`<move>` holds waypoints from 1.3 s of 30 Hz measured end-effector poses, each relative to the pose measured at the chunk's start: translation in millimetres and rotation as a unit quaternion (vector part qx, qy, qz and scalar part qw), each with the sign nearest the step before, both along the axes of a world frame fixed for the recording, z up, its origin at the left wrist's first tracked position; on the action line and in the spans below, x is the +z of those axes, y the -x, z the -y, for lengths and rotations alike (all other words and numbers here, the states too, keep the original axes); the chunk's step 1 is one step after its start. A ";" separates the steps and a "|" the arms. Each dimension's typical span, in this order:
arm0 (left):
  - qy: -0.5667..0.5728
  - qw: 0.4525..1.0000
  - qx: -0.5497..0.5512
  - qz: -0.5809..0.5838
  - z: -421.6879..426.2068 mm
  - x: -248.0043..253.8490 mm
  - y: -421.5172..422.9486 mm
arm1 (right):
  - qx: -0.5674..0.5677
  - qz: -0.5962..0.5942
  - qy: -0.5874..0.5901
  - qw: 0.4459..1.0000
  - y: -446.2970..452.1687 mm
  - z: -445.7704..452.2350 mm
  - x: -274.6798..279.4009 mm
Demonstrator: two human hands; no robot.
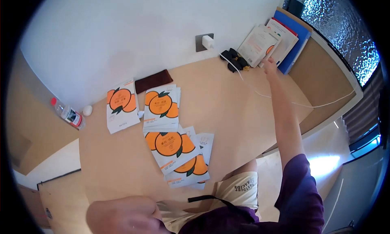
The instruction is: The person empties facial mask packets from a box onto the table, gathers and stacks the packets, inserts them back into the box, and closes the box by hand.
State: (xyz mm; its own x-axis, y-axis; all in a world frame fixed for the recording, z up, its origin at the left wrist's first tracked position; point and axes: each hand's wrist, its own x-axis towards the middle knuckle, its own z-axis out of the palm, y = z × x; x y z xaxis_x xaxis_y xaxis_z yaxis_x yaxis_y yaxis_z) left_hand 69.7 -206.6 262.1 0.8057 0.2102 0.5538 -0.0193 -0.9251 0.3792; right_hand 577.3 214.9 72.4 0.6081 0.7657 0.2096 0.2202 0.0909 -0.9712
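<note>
My right hand [269,66] reaches to the far right of the table, its fingers closed at the lower right corner of a white packet [256,45] with small print and a bit of orange. That packet leans upright against other flat items. My left hand [140,226] seems to be a blurred shape at the bottom edge, over my leg; its fingers cannot be made out. In front of me lie white packets printed with oranges: a left pile [122,122], a middle pile [161,108], and a fanned, overlapping group [172,152] nearer the table's front edge.
A dark brown pouch [153,81] lies by the wall. At the left stand a red-capped bottle [70,115] and a small white round object [87,110]. A charger [208,42] trails a white cable past black objects [233,60]. A blue folder [295,41] leans at the right.
</note>
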 end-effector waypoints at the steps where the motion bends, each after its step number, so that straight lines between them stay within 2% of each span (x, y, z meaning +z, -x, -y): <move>1: -0.029 0.972 0.224 -0.068 -1.2 -1.2 -18.5 | 0.010 0.009 -0.015 1.000 2.7 0.3 -2.0; 2: -0.051 0.907 0.392 -0.146 -11.4 -5.2 -35.1 | 0.004 0.027 -0.026 0.999 1.8 -9.4 -15.7; 3: -0.066 0.860 0.468 -0.193 -19.0 -7.4 -46.8 | -0.008 0.042 -0.018 0.999 0.0 -19.5 -27.0; 5: -0.076 0.796 0.541 -0.260 -28.6 -8.2 -66.7 | -0.036 0.067 0.014 0.997 -10.9 -52.9 -57.1; 8: -0.034 0.832 0.472 -0.289 -25.9 1.3 -74.7 | -0.061 0.111 0.051 0.991 1.0 -57.9 -49.0; 11: 0.035 0.939 0.283 -0.195 -21.2 -12.1 -81.5 | -0.075 0.136 0.063 0.986 11.8 -39.4 -40.9; 14: -0.028 0.936 0.228 -0.267 -24.5 -14.4 -91.3 | -0.080 0.160 0.053 0.982 18.1 -40.1 -45.7; 18: -0.039 0.917 0.324 -0.231 -36.2 -21.5 -91.4 | -0.126 0.144 0.063 0.980 20.4 -32.5 -48.8; 21: -0.010 0.872 0.389 -0.295 -41.1 -6.2 -93.3 | -0.104 0.084 -0.100 0.986 8.8 -24.4 -44.2; 24: 0.001 0.896 0.358 -0.261 -40.2 -9.4 -84.6 | -0.156 0.061 -0.158 0.973 -3.7 -23.5 -23.5; 27: 0.025 0.927 0.258 -0.271 -42.4 -17.0 -77.0 | -0.230 0.149 -0.153 0.949 5.8 -3.9 12.8; 30: 0.109 0.953 0.171 -0.227 -62.4 -26.6 -69.7 | -0.232 0.240 -0.245 0.910 48.4 35.2 53.9; 32: 0.109 0.954 0.233 -0.151 -79.8 -39.6 -63.6 | -0.151 0.225 -0.290 0.918 95.4 81.6 83.8; 33: 0.148 0.953 0.244 -0.102 -92.7 -40.7 -56.8 | -0.109 0.217 -0.311 0.919 119.8 106.5 94.0; 34: 0.186 0.948 0.254 -0.053 -108.2 -42.1 -47.9 | -0.102 0.269 -0.324 0.901 144.7 129.2 99.1; 35: 0.215 0.934 0.281 0.047 -128.8 -55.5 -37.5 | -0.095 0.319 -0.335 0.882 165.3 151.2 100.2; 36: 0.240 0.910 0.306 0.142 -147.6 -72.6 -25.6 | -0.027 0.363 -0.361 0.859 179.8 172.2 97.8; 37: 0.349 0.850 0.279 0.278 -159.8 -80.4 -13.8 | 0.041 0.401 -0.389 0.828 192.9 187.2 94.5; 38: 0.441 0.762 0.243 0.407 -167.9 -89.7 -0.2 | 0.102 0.427 -0.422 0.793 205.0 193.4 88.8; 39: 0.469 0.754 0.247 0.388 -172.1 -117.1 17.5 | 0.165 0.451 -0.451 0.752 217.1 198.0 79.1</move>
State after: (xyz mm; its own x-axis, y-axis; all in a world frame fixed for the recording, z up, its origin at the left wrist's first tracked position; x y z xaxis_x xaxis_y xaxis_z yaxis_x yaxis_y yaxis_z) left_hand 52.2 -34.6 145.0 0.0094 0.9709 0.2395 -0.3131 -0.2246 0.9228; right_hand 360.2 17.0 151.5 -0.2854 0.1423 0.9478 0.5732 0.8179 0.0498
